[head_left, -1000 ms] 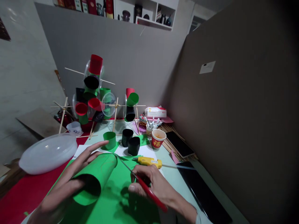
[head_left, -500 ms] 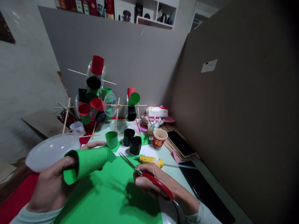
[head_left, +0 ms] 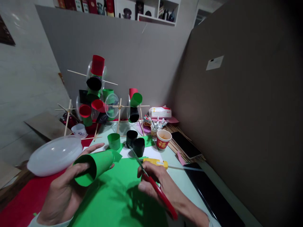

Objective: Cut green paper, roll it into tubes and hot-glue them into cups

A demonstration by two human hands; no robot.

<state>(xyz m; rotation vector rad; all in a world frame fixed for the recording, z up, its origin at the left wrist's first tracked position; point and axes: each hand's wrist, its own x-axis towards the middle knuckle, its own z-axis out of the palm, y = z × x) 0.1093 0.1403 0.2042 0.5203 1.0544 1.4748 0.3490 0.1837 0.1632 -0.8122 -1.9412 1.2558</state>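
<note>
My left hand (head_left: 65,186) holds a rolled green paper tube (head_left: 101,165), its thumb inside the near opening and its fingers behind. A pointed flap of paper sticks out at the tube's far end. In my right hand (head_left: 157,181) is a pair of red-handled scissors (head_left: 156,187), blades up and to the left, apart from the tube. Below both hands lies a large green paper sheet (head_left: 113,201). Just beyond stand a short green paper ring (head_left: 114,141) and two black paper rings (head_left: 139,147). A yellow glue gun (head_left: 155,163) lies behind my right fingers.
A stick frame with red, green and black paper cups (head_left: 98,65) stands at the back left. A white plastic lid (head_left: 54,155) is at the left. Rightward are a red paper cup (head_left: 163,140), a pen cup (head_left: 155,130), a phone (head_left: 186,145) and a black flat slab (head_left: 210,192).
The green tube has shifted right and turned so its near opening faces me more. The scissors have tilted, their tips moving up and right, away from the tube.
</note>
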